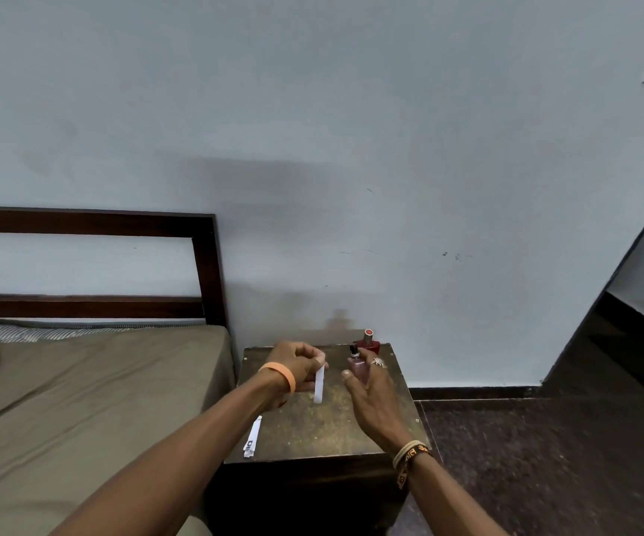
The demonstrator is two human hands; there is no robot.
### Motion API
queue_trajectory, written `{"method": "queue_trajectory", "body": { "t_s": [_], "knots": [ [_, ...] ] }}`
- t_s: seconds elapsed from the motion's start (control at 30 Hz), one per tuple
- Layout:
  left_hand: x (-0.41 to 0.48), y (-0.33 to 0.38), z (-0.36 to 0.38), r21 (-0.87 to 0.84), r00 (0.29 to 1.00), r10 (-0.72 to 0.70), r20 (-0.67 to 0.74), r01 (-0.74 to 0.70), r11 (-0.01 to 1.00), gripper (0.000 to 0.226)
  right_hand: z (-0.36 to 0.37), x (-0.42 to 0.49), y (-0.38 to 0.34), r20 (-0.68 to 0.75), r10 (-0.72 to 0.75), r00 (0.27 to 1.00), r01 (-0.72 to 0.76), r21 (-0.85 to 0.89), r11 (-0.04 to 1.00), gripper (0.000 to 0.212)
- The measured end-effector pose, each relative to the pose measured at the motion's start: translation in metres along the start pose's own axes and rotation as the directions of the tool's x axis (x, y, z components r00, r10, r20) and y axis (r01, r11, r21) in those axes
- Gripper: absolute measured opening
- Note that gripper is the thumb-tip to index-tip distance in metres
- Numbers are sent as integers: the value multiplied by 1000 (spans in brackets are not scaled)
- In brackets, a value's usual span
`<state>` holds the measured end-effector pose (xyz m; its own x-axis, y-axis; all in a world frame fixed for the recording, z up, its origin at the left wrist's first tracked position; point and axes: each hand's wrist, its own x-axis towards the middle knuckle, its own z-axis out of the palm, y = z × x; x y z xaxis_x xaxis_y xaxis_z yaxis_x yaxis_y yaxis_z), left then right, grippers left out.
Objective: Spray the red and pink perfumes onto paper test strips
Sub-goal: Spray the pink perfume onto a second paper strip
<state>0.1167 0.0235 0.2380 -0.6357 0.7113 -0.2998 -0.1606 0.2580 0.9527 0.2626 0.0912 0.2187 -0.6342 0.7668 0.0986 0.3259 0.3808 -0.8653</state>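
Note:
My left hand (297, 363) pinches the top of a white paper test strip (319, 384), which hangs down above the small wooden bedside table (312, 431). My right hand (370, 396) grips the pink perfume bottle (359, 371) just right of the strip, with a finger up at its black spray top. The red perfume bottle (368, 344) with a round cap stands at the table's back right edge. Spare paper strips (252, 439) lie near the table's front left edge.
A bed (80, 400) with an olive sheet and dark wooden headboard (204, 265) stands directly left of the table. A pale blue wall (351, 148) rises behind. Dark speckled floor (544, 458) lies to the right.

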Motion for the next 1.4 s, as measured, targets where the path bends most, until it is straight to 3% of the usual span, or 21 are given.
{"method": "queue_trajectory", "body": {
  "t_s": [0.3, 0.47, 0.67, 0.77, 1.17, 1.4],
  "knots": [
    [16, -68, 25, -20, 994, -98, 39, 98, 995, 11, 27, 4, 56, 38, 99, 994, -101, 64, 993, 44],
    [32, -98, 32, -20, 988, -146, 46, 147, 989, 14, 37, 6, 90, 30, 168, 985, -168, 0, 986, 52],
    [60, -126, 50, 17, 977, -206, 64, 205, 979, 14, 40, 18, 127, 42, 207, 977, -201, -122, 972, 32],
    [73, -136, 63, 32, 974, -212, 83, 210, 977, 13, 38, 28, 143, 30, 245, 969, -240, -119, 963, 38],
    [118, -143, 119, 78, 973, -182, 140, 172, 982, 20, 15, 75, 192, -96, 300, 949, -313, -182, 932, 28],
    [135, -158, 132, 99, 964, -210, 165, 196, 976, 18, 17, 88, 213, -111, 359, 926, -375, -182, 909, 35]
  ]
}}
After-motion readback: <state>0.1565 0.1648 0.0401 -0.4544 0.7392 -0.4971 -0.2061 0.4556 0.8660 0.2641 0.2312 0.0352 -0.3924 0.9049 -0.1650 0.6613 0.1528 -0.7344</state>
